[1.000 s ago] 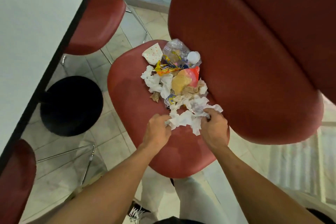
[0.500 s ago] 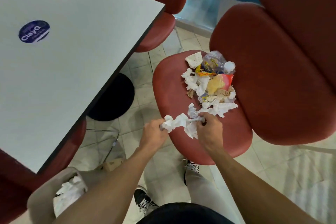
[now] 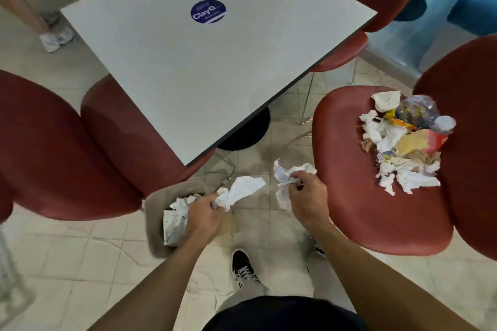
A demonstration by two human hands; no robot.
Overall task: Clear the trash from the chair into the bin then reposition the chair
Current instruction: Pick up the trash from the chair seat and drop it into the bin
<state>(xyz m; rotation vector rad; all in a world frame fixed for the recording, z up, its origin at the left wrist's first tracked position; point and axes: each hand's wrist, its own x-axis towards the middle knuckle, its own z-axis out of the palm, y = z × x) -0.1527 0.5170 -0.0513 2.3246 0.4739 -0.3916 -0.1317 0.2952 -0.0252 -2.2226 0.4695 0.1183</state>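
Over the bin (image 3: pixel 156 212), the left hand (image 3: pixel 203 213) grips a crumpled napkin (image 3: pixel 242 191), fingers curled round it. The right hand (image 3: pixel 306 196) pinches another tissue wad (image 3: pixel 289 173) beside the chair (image 3: pixel 349 196), where the trash pile (image 3: pixel 403 140) remains.

Floor (image 3: pixel 80 255) laid in pale beige square tiles, thin cracks seen at lower left. Square white table (image 3: pixel 204 67) with dark edge set on round black pedestal base (image 3: pixel 250 129); round blue sticker (image 3: pixel 208 11) stuck near far side of top. Red padded chairs (image 3: pixel 53 148) placed round table on chrome legs. Blue wall panel (image 3: pixel 419 32) seen at upper right. Light even and soft, no hard shadows cast
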